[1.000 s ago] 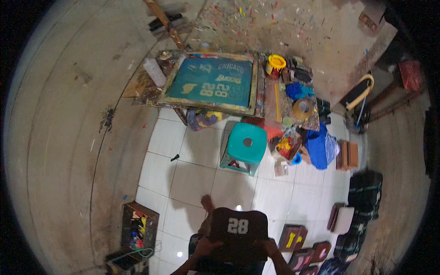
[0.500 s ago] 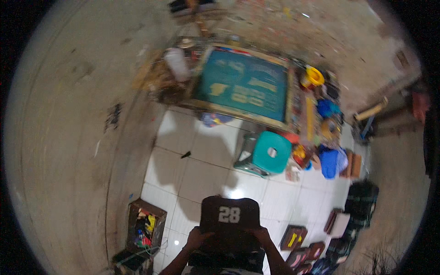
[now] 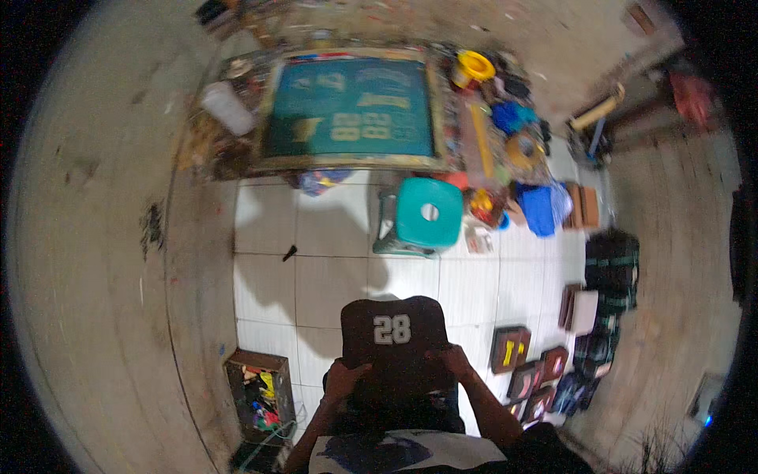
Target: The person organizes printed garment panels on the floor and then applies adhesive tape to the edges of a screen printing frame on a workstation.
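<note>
Low in the head view, a dark brown or black rounded-corner panel (image 3: pixel 395 351) with white printed figures is held in front of my body. My left hand (image 3: pixel 347 378) grips its left side, fingers curled onto its face. My right hand (image 3: pixel 452 362) grips the right side the same way. The panel's lower part is dark and hard to make out. A white-and-dark printed garment (image 3: pixel 407 450) is on my torso just below it.
A cluttered table (image 3: pixel 221 150) ahead bears a framed teal screen (image 3: pixel 316 103), a yellow bucket (image 3: pixel 474 69) and tape (image 3: pixel 523 150). A teal stool (image 3: pixel 430 201) stands before it on white tiles. Stacked dark items (image 3: pixel 612 268) line the right; a wooden box (image 3: pixel 257 379) sits left.
My view has swung and shifted, with the table now higher in the picture. The held panel and both hands have moved up in the picture, still gripping.
</note>
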### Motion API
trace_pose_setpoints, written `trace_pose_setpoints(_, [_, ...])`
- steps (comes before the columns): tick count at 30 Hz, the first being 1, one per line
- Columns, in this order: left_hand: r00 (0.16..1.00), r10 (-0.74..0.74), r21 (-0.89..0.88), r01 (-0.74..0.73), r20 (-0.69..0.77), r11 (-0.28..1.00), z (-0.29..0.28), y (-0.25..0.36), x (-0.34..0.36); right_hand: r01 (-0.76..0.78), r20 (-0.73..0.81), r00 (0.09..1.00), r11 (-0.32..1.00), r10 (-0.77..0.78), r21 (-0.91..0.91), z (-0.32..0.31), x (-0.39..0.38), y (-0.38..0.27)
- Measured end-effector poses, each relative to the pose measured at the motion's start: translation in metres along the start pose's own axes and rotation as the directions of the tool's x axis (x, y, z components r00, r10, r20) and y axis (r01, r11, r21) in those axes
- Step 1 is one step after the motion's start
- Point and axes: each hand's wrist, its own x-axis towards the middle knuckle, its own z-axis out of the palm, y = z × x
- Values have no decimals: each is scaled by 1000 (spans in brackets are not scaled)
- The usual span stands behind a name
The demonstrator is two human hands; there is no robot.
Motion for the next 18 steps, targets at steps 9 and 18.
trace_pose_setpoints(9, [996,63,273,-76,58,959,61,21,31,-103,-40,991,917,128,387,-25,-33,68])
trace_pose_setpoints(18, [962,88,391,-188,260,901,238,64,203,-103,-130,948,663,292,741,-86,71,263])
